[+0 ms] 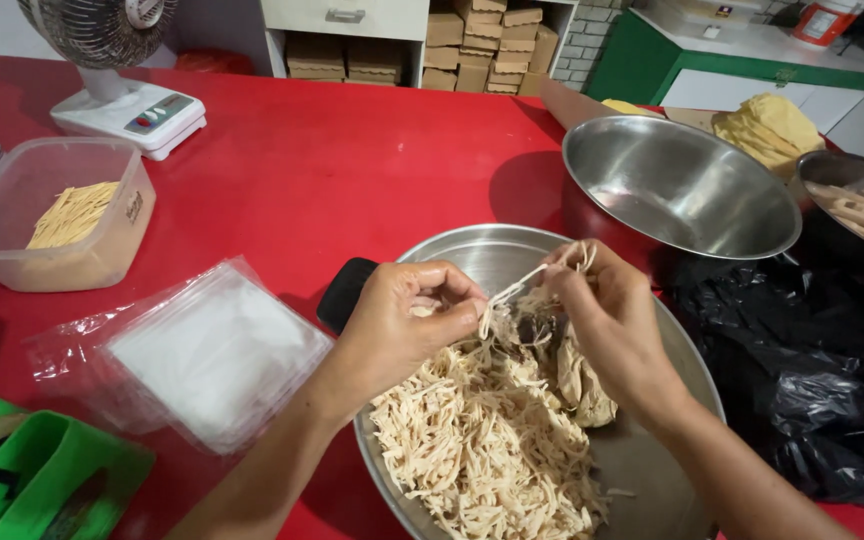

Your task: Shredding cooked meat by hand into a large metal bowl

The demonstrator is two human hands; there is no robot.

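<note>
- Left hand (407, 325) and right hand (602, 320) both pinching one pale strand (512, 288), stretched between them.
- Shredded pile (482, 440) just below the hands, in the steel bowl (642, 470).
- Empty pot (680, 188) beyond the right hand.

A food-preparation kitchen; steel bowls (680, 185) of shredded food (482, 440); stacked cardboard boxes (482, 45).

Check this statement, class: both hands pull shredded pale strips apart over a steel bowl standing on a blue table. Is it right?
Not quite. The head view shows the table is red, not blue. The rest holds: left hand and right hand pull strips over the steel bowl.
</note>
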